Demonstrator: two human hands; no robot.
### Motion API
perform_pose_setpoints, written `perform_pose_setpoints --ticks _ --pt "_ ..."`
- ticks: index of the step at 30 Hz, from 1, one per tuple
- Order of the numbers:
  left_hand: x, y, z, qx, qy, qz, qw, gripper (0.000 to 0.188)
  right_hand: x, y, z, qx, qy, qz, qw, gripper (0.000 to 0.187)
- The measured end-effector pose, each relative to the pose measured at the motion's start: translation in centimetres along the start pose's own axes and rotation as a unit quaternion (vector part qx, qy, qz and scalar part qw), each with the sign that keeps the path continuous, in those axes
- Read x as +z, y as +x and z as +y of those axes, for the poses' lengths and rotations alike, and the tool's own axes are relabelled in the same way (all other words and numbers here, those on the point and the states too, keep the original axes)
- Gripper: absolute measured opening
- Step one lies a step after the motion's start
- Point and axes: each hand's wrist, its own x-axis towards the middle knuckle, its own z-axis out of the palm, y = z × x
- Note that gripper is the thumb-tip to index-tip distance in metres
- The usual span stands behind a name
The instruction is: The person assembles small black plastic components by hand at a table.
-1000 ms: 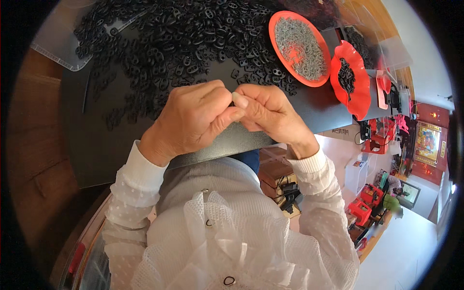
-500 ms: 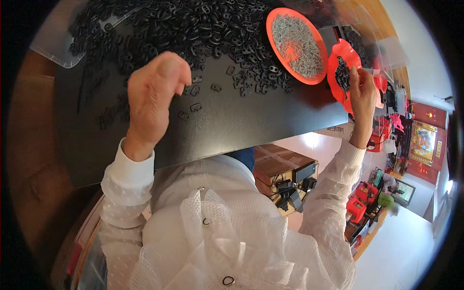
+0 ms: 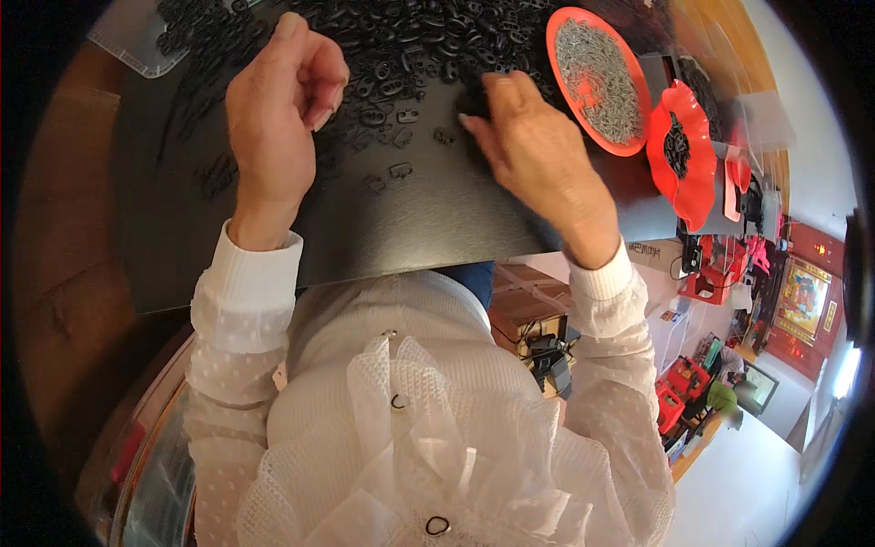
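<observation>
The left hand (image 3: 276, 128) curls loosely above the tabletop (image 3: 410, 223); the right hand (image 3: 544, 164), half-curled, meets the edge of the heaped black two-hole plastic pieces (image 3: 415, 41). I cannot tell whether either holds anything. Light fingertip contact should separate them best.

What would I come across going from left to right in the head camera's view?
Clear plastic container, left hand, a few black pieces lying apart, right hand, orange plate of small silvery pieces, red wavy-edged bowl of black parts, gold-framed picture.
</observation>
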Motion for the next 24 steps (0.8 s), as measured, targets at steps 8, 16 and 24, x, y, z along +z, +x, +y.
perform_pose_setpoints --ticks 8,16,24 --pt "-2.2 0.1 -0.9 0.009 -0.014 -0.037 0.999 0.041 0.4 2.6 -0.7 -0.036 0.027 0.026 0.999 0.023" --pt "-2.8 -0.5 -1.6 0.004 0.046 -0.014 0.999 0.039 4.0 5.1 0.4 -0.094 -0.011 0.058 0.994 0.013" --pt "-3.3 -0.3 -2.2 -0.006 0.051 -0.014 0.999 0.036 2.5 2.3 0.8 -0.086 0.085 -0.006 0.993 0.014"
